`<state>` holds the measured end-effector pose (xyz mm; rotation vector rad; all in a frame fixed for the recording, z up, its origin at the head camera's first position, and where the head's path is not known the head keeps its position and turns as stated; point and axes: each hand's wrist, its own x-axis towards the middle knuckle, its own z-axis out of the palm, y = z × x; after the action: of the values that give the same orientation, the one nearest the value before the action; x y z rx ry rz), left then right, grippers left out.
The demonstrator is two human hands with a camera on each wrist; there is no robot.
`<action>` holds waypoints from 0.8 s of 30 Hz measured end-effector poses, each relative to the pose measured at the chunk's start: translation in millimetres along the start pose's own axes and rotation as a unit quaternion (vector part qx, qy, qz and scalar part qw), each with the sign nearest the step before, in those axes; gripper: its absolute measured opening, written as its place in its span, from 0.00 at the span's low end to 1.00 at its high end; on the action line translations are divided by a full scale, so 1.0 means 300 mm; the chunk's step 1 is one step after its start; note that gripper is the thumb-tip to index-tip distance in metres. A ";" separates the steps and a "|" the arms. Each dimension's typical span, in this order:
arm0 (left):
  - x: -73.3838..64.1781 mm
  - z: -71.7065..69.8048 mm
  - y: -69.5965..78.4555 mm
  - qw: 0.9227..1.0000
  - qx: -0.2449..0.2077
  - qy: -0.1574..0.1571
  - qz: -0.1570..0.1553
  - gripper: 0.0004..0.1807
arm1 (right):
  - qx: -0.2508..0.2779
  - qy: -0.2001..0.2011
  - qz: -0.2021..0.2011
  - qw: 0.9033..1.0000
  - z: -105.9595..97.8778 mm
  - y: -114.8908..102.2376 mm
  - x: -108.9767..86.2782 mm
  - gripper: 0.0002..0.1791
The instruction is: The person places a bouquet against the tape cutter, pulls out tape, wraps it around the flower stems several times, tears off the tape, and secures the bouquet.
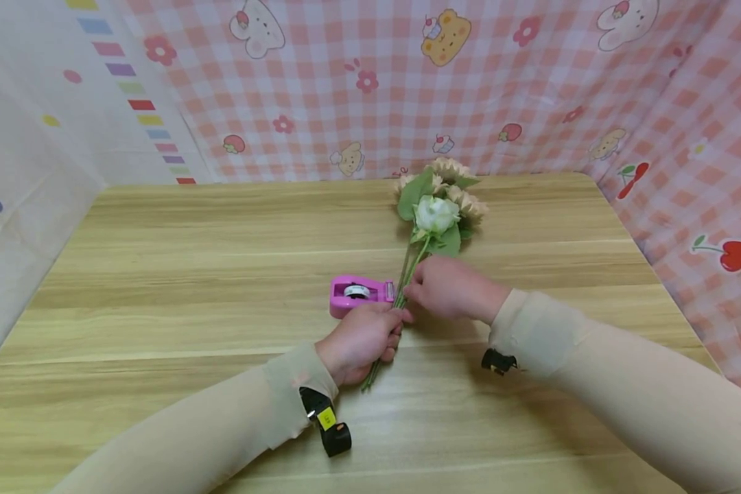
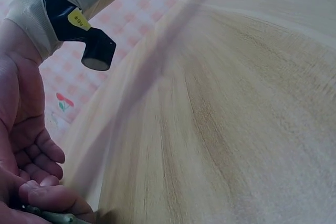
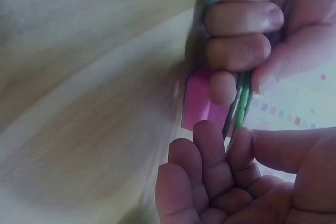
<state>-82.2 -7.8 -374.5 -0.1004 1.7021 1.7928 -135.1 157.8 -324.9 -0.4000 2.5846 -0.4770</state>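
A bunch of artificial flowers lies over the table in the head view, with a white flower (image 1: 436,214) in front of several pale peach flowers (image 1: 467,203) and green leaves. Its thin green stems (image 1: 411,264) run down toward me. My left hand (image 1: 363,337) grips them low, fingers curled round, and the cut ends stick out below. Just above it, my right hand (image 1: 453,287) pinches the stems between thumb and index finger; the right wrist view shows the tips meeting at a green stem (image 3: 242,109). Behind the left hand stands a pink tape dispenser (image 1: 341,308) with a white roll.
The wood-grain table (image 1: 179,274) reaches back to a pink checked cloth (image 1: 321,89) with cartoon prints. White cloth hangs at the left, and more checked cloth borders the right edge. Black camera mounts (image 1: 328,425) are strapped to both sleeved wrists.
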 end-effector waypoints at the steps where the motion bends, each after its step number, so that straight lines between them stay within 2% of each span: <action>1: -0.001 0.002 0.000 1.000 0.005 0.002 0.002 0.17 | 0.000 -0.001 -0.001 1.000 -0.004 0.001 -0.001 0.22; 4: -0.002 0.005 0.001 1.000 0.016 0.006 0.005 0.17 | 0.003 -0.003 -0.004 1.000 -0.011 0.001 -0.004 0.22; 14: -0.009 0.018 0.013 0.999 0.022 0.017 -0.017 0.16 | 0.008 -0.004 -0.010 1.000 -0.007 0.000 -0.009 0.20; 24: -0.009 0.025 0.012 0.999 0.026 0.020 -0.014 0.16 | 0.003 -0.004 -0.009 1.000 -0.001 0.001 -0.006 0.21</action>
<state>-79.1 -1.9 -369.0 -0.1369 1.7659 1.7353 -133.6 158.8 -324.1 -0.4212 2.5728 -0.4886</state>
